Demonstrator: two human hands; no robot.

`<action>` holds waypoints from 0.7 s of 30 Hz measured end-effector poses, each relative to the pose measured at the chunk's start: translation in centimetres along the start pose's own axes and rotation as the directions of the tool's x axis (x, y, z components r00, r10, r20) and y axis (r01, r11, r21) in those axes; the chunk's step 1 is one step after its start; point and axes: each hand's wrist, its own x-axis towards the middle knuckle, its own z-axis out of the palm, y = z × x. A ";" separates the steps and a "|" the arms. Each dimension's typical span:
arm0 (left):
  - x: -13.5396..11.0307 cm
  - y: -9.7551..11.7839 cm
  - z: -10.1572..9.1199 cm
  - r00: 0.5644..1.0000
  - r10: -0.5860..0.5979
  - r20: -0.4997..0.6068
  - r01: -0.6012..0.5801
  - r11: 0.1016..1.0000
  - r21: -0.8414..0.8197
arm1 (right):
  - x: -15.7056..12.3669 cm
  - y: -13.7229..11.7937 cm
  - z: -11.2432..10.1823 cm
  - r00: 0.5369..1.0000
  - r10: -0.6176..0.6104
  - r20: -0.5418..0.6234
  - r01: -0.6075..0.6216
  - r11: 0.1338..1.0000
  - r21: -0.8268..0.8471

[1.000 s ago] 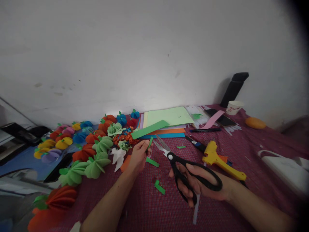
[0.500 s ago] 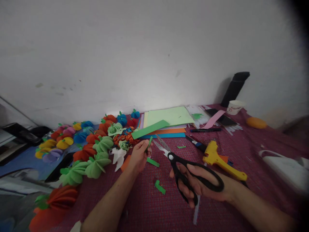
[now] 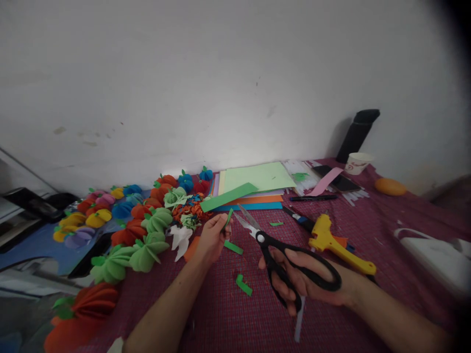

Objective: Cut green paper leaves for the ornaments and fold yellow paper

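Nearest me, my right grip (image 3: 302, 286) is wrapped around the black-handled scissors (image 3: 260, 239), their blades parted over the bench (image 3: 221, 314). Just beyond, my left grip (image 3: 212, 236) pinches a small green piece (image 3: 228, 217) near the blade tips, beside a loose green scrap (image 3: 234, 247). Past it, a longer green strip (image 3: 230, 197) lies across stacked coloured sheets (image 3: 261, 175) by the wall (image 3: 221, 98)

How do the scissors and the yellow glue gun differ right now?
The scissors are gripped in the right hand, while the yellow glue gun lies on the checked tablecloth. The scissors have black handles and spread metal blades; the yellow glue gun has a bright body with no blades. Both are handheld tools.
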 end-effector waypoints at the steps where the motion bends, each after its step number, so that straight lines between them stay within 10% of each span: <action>1: 0.0 0.0 0.0 1.000 0.001 0.002 -0.001 1.000 0.002 | 0.0 0.0 0.0 1.000 -0.002 0.000 0.002 1.000 0.000; 21: 0.2 0.0 -0.3 1.000 0.024 0.000 -0.024 1.000 -0.007 | -0.2 -0.1 0.3 1.000 -0.007 -0.011 0.007 1.000 0.000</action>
